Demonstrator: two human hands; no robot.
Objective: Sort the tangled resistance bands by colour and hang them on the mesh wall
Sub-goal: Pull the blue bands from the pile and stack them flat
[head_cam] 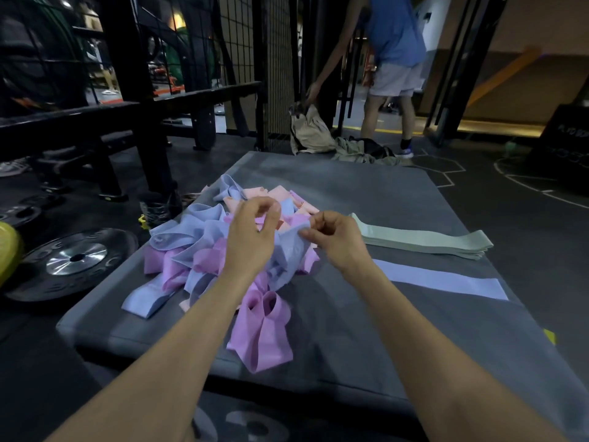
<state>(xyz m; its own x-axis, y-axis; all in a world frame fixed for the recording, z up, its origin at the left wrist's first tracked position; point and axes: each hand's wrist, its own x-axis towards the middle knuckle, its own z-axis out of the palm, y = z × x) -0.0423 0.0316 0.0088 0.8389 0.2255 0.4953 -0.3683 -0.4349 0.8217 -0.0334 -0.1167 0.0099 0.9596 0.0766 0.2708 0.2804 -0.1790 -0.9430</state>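
black iron sits at the far left: a weight plate (71, 258) lies flat on the dark floor beside the grey mat (350, 330), with a yellow rounded object (8, 247) at the frame edge next to it. behind them stands a black rack (127, 100), and further back the mesh wall (251, 43) rises upright.

on the left half of the mat lies the tangled pile of bands (204, 247), blue, pink-purple and peach loops knotted over one another. a pink-purple band (263, 333) trails out of the pile toward the near edge of the mat.

above the pile the left hand (251, 237) has its fingers curled, thumb and fingertips pinching at a band near the top of the heap; which colour it pinches cannot be told. just beside it, the right hand (334, 239) pinches the edge of a blue band (291, 256) that hangs down from its fingers into the pile. the two hands are close together but not touching.

to the right of the hands, a flat stack of pale green bands (424, 240) lies straight on the mat, and nearer, a single lilac band (443, 280) lies flat, apart from the green stack.

beyond the mat's far edge a beige bag (310, 130) stands on the floor, and another person (389, 65) reaches down to it with one hand.
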